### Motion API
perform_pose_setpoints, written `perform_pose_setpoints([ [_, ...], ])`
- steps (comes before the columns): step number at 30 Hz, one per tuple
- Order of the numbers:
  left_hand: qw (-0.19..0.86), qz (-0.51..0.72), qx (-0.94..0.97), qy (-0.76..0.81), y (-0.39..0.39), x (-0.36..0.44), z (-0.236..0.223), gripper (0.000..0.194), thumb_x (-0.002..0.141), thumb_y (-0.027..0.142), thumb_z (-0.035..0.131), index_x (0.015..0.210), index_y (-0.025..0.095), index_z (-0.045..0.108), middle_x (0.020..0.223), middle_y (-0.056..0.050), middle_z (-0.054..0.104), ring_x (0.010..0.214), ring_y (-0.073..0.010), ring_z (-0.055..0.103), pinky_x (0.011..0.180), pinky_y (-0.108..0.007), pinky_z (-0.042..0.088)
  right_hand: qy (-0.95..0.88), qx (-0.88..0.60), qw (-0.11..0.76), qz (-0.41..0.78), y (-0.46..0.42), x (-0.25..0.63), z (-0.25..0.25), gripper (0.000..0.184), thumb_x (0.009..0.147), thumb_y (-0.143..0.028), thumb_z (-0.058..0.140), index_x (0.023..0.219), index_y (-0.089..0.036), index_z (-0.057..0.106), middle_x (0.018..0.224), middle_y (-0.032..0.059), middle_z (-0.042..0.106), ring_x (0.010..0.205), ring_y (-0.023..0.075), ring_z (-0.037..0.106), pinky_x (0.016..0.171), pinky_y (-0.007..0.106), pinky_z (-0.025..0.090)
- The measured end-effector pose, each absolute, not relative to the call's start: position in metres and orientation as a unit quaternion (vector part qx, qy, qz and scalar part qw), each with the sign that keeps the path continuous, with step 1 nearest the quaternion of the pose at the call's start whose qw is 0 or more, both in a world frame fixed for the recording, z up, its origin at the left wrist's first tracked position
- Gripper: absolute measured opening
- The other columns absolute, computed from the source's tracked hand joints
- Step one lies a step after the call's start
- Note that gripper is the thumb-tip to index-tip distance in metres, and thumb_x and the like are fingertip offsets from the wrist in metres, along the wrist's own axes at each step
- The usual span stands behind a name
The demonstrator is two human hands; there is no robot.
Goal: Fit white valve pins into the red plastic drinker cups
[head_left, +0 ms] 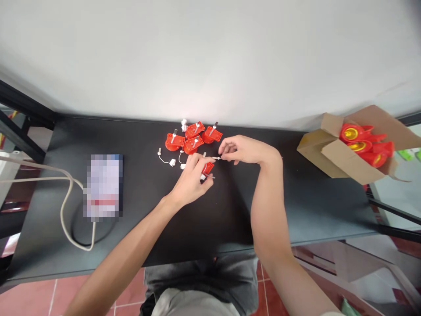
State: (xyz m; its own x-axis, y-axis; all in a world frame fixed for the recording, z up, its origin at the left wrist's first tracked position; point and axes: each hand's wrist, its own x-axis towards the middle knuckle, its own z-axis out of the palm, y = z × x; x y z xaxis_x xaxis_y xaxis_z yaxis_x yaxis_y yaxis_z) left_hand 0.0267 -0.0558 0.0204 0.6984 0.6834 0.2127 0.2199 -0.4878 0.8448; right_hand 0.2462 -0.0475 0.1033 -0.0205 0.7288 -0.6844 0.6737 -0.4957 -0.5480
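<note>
Left hand [192, 181], fingers curled around a red plastic fitting [208, 168] above the black bench [296, 210], held close to the right hand [246, 150], whose fingers pinch a small white pin [216, 158] level with that fitting, just beside a cluster of similar red fittings [192, 138].

Plastic fittings [192, 140] on desk [296, 206], centre, near back edge, desk against wall [210, 57]. Cardboard box [332, 153] at right end of desk, further fittings [365, 145] inside. Packet [104, 186] left of centre; cable [61, 210] left of packet, partly on desk.
</note>
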Motion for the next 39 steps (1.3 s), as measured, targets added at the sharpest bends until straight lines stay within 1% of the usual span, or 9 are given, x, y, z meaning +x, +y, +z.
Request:
perform_pose_setpoints([
  [4, 0.435, 0.269, 0.818, 0.264, -0.055, 0.026, 0.021, 0.039, 0.091, 0.016, 0.056, 0.128, 0.025, 0.05, 0.122, -0.009, 0.056, 0.12, -0.0243, 0.056, 0.098, -0.041, 0.054, -0.501, -0.702, -0.006, 0.506, -0.044, 0.247, 0.094, 0.021, 0.082, -0.017, 0.072, 0.101, -0.02, 0.066, 0.09, 0.0031, 0.073, 0.071, 0.0152, 0.068, 0.062, 0.027, 0.056],
  [9, 0.441, 0.272, 0.811, 0.27, -0.055, 0.026, 0.021, 0.039, 0.092, 0.019, 0.058, 0.129, 0.025, 0.048, 0.135, -0.011, 0.055, 0.133, -0.0269, 0.054, 0.105, -0.044, 0.052, -0.539, -0.701, -0.074, 0.461, -0.038, 0.238, 0.085, 0.009, 0.081, -0.022, 0.072, 0.088, -0.019, 0.067, 0.083, 0.0017, 0.072, 0.058, 0.0119, 0.061, 0.055, 0.026, 0.05],
  [15, 0.452, 0.287, 0.801, 0.267, -0.055, 0.026, 0.021, 0.038, 0.093, 0.021, 0.061, 0.128, 0.024, 0.047, 0.145, -0.014, 0.048, 0.129, -0.0259, 0.057, 0.089, -0.037, 0.059, -0.544, -0.698, -0.073, 0.46, -0.038, 0.237, 0.092, 0.006, 0.081, -0.024, 0.073, 0.083, -0.019, 0.07, 0.083, 0.0023, 0.072, 0.059, 0.0122, 0.06, 0.056, 0.027, 0.047],
  [18, 0.448, 0.293, 0.8, 0.269, -0.055, 0.026, 0.021, 0.037, 0.093, 0.021, 0.061, 0.127, 0.024, 0.048, 0.143, -0.014, 0.049, 0.126, -0.0253, 0.058, 0.082, -0.034, 0.059, -0.534, -0.699, -0.051, 0.473, -0.042, 0.241, 0.1, 0.006, 0.083, -0.025, 0.071, 0.085, -0.019, 0.071, 0.084, 0.0029, 0.072, 0.066, 0.0138, 0.062, 0.058, 0.026, 0.049],
  [21, 0.44, 0.303, 0.797, 0.282, -0.055, 0.026, 0.022, 0.027, 0.093, 0.021, 0.059, 0.118, 0.022, 0.05, 0.14, -0.013, 0.05, 0.12, -0.0225, 0.061, 0.085, -0.034, 0.058, -0.537, -0.695, -0.02, 0.479, -0.047, 0.243, 0.11, 0.008, 0.085, -0.024, 0.068, 0.09, -0.019, 0.072, 0.091, 0.0046, 0.073, 0.074, 0.0155, 0.064, 0.062, 0.026, 0.05],
  [26, 0.422, 0.331, 0.791, 0.295, -0.055, 0.027, 0.024, 0.009, 0.093, 0.021, 0.058, 0.097, 0.021, 0.05, 0.124, -0.009, 0.055, 0.111, -0.0189, 0.061, 0.084, -0.031, 0.056, -0.562, -0.696, 0.052, 0.445, -0.057, 0.242, 0.127, 0.025, 0.091, -0.029, 0.059, 0.112, -0.023, 0.071, 0.089, 0.0024, 0.072, 0.071, 0.014, 0.063, 0.068, 0.029, 0.049],
  [31, 0.386, 0.374, 0.789, 0.296, -0.053, 0.027, 0.023, 0.007, 0.091, 0.018, 0.059, 0.092, 0.021, 0.053, 0.104, -0.005, 0.056, 0.096, -0.0164, 0.059, 0.082, -0.032, 0.054, -0.584, -0.643, 0.139, 0.476, -0.063, 0.238, 0.137, 0.023, 0.088, -0.038, 0.064, 0.102, -0.022, 0.073, 0.091, 0.0022, 0.072, 0.073, 0.0137, 0.063, 0.075, 0.031, 0.048],
  [37, 0.359, 0.389, 0.794, 0.299, -0.052, 0.027, 0.023, 0.005, 0.091, 0.018, 0.06, 0.091, 0.021, 0.057, 0.095, -0.003, 0.061, 0.092, -0.017, 0.056, 0.084, -0.034, 0.051, -0.609, -0.596, 0.201, 0.484, -0.06, 0.235, 0.134, 0.02, 0.084, -0.041, 0.071, 0.086, -0.021, 0.074, 0.103, 0.0039, 0.071, 0.081, 0.015, 0.063, 0.078, 0.032, 0.049],
  [39, 0.362, 0.387, 0.793, 0.3, -0.052, 0.027, 0.024, 0.004, 0.092, 0.019, 0.06, 0.09, 0.021, 0.058, 0.094, -0.003, 0.062, 0.092, -0.0172, 0.057, 0.085, -0.035, 0.051, -0.615, -0.599, 0.2, 0.472, -0.059, 0.233, 0.134, 0.021, 0.083, -0.042, 0.071, 0.085, -0.021, 0.075, 0.101, 0.004, 0.071, 0.084, 0.0162, 0.063, 0.078, 0.031, 0.048],
])
